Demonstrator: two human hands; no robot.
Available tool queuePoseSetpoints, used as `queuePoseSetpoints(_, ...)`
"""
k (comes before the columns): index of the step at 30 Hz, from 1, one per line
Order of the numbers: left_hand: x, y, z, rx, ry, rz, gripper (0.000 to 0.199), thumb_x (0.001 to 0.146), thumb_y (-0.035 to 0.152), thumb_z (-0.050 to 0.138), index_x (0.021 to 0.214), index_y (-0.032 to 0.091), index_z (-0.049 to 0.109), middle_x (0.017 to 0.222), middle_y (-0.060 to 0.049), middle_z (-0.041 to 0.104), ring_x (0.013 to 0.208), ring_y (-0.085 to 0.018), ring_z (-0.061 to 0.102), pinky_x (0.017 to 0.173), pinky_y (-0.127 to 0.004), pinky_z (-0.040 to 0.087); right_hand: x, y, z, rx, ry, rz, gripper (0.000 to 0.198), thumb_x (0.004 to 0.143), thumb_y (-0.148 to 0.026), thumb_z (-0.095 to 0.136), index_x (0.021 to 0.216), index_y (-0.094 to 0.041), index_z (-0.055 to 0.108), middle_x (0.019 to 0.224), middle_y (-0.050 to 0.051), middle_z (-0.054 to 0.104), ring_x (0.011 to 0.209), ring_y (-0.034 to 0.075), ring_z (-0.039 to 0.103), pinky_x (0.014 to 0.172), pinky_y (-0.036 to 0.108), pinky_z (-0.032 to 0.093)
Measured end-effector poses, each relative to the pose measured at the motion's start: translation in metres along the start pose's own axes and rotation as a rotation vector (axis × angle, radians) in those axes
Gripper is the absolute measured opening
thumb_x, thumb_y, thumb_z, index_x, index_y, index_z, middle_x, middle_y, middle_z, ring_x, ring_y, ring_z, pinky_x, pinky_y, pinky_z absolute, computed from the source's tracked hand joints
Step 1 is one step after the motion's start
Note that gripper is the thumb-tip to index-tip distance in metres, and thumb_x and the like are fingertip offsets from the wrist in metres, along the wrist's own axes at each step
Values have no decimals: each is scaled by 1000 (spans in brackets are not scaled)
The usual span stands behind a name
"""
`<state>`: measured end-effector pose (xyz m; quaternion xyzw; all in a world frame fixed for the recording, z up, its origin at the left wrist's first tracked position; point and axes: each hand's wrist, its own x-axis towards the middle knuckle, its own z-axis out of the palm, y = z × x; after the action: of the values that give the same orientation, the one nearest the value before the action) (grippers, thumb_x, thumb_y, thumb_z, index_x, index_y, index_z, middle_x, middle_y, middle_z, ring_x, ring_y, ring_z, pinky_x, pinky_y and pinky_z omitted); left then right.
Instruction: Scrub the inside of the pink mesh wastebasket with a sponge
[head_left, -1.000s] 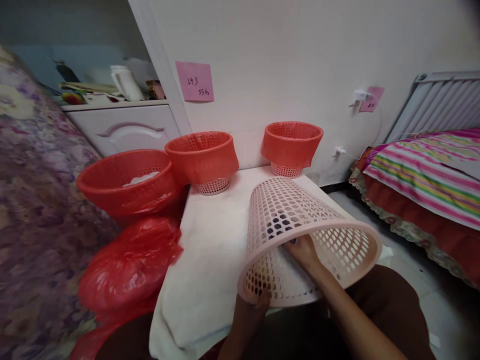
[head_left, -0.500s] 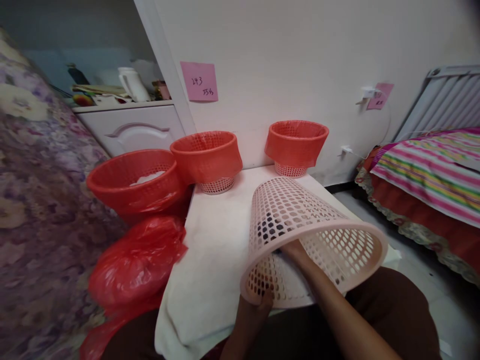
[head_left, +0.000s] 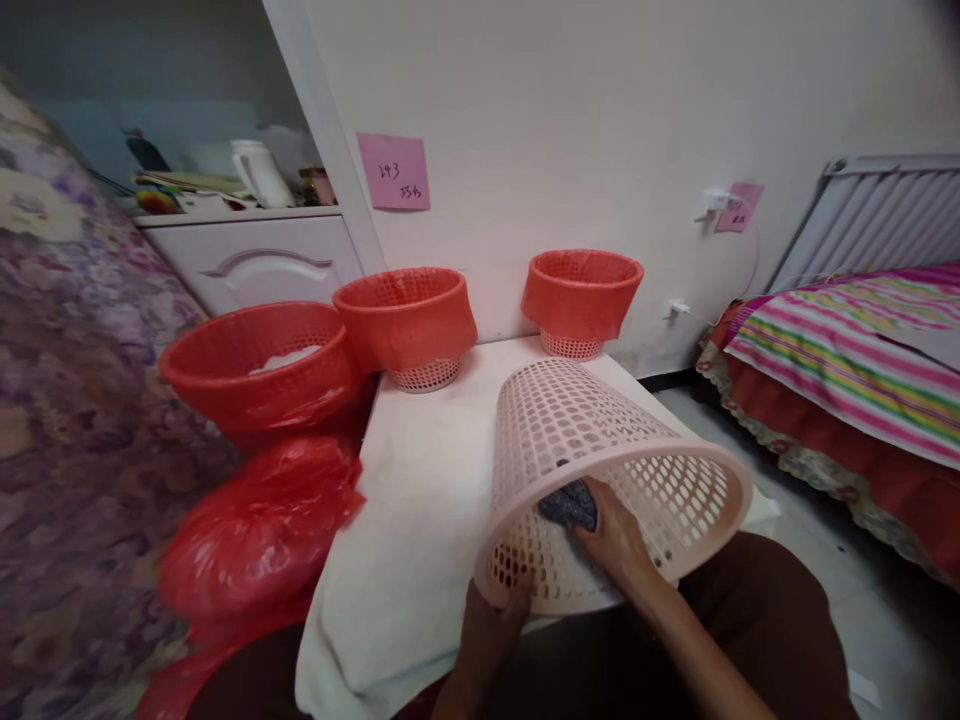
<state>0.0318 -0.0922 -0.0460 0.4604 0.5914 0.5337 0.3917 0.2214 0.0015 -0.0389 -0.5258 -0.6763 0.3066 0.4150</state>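
A pale pink perforated plastic basket [head_left: 592,415] lies on its side on the white-covered table, its mouth turned towards me. My left hand [head_left: 504,605] grips the lower left of its rim, with the thumb inside and the other fingers mostly hidden. Inside the mouth, my right hand [head_left: 611,530] is closed around a dark grey speckled cloth [head_left: 570,505], which looks bunched up. The cloth sits close to the basket's upper left inner wall.
Two baskets lined with red bags, one at the left [head_left: 405,320] and one at the right [head_left: 581,300], stand at the table's back. A larger red-lined basket [head_left: 255,345] holds something white. Below it bulges a red plastic bag [head_left: 259,540]. A bed [head_left: 847,370] stands at right.
My right hand has drawn back towards the basket's mouth, bringing the dark grey cloth into view. My left hand keeps its hold on the rim. The view has shifted slightly.
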Motion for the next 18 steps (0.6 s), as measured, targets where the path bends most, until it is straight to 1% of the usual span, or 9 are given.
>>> queuePoseSetpoints(2,2,-2,0,16,-49,13,46,68,35,72,109,15,66,108,-12,74,118,-31,61,103,-45,49,-5,-6,10,16,-19,20,64,67,-21,62,129,-14,50,129,17,58,122,34,52,107,50,36)
queuePoseSetpoints(4,4,-4,-1,32,-87,21,46,66,31,74,109,16,67,109,-12,74,121,-31,59,105,-45,47,-14,-16,17,45,-57,36,63,68,-23,63,129,-16,49,127,13,61,119,30,56,105,47,40)
queuePoseSetpoints(7,6,-7,-1,40,-130,48,49,67,27,72,115,17,65,114,-11,73,126,-30,55,109,-44,43,-30,-32,23,212,-144,69,60,70,-25,64,127,-19,49,121,8,66,115,27,59,100,41,45)
queuePoseSetpoints(10,7,-7,-1,36,-170,99,60,68,23,70,127,17,58,131,-10,64,132,-28,49,115,-44,34,-39,-41,20,431,-219,116,55,70,-28,66,123,-19,51,115,7,67,110,28,60,95,40,47)
queuePoseSetpoints(12,8,-5,-1,24,-205,120,63,70,23,69,130,17,55,137,-9,60,133,-27,49,117,-43,32,-40,-40,13,482,-260,143,52,70,-31,67,119,-19,53,110,7,68,104,28,62,92,41,48)
queuePoseSetpoints(13,8,-4,-1,14,-220,117,62,71,25,69,130,16,55,137,-10,60,131,-26,50,116,-43,33,-40,-37,8,464,-259,156,51,71,-32,66,118,-19,54,109,7,68,103,28,62,92,41,48)
queuePoseSetpoints(15,7,-3,-2,-5,-225,92,62,70,30,72,127,14,57,132,-12,63,126,-28,55,113,-44,38,-40,-27,-2,314,-179,146,52,71,-29,64,121,-18,52,115,9,66,109,30,60,97,45,45)
queuePoseSetpoints(17,6,-1,-2,-13,-202,63,62,66,33,77,122,14,60,124,-13,68,124,-31,57,110,-47,41,-42,-15,-10,81,-59,62,58,70,-20,60,127,-17,49,127,12,59,121,30,52,106,47,38)
queuePoseSetpoints(18,5,0,-2,-12,-186,55,62,63,33,78,120,14,62,121,-12,70,125,-32,56,110,-48,41,-44,-10,-12,-16,-28,7,62,69,-16,59,129,-16,47,131,13,56,124,30,49,108,48,35)
